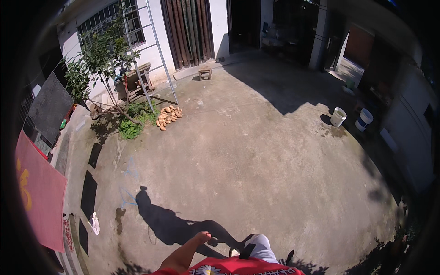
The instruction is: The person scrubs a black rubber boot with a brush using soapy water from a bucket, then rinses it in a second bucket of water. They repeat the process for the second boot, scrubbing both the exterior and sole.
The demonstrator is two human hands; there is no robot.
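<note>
My left hand (202,236) hangs low in front of the red shirt (237,267), at the bottom middle. Its fingers look curled; whether they hold anything is too small to tell. My right hand is out of view. One leg in light trousers (264,245) reaches forward over the concrete floor (261,172), and my shadow (165,220) falls to the left. Farther off, a pile of tan, tuber-like produce (168,117) lies on the concrete beside a small planted patch.
A metal ladder (160,51) leans by a small tree (103,65). A wooden stool (205,73) stands near the curtained doorway. Two white buckets (338,117) (363,120) stand at right. Blue and white wire hangers (129,202) (228,112) and a pale cloth (95,223) lie on the floor.
</note>
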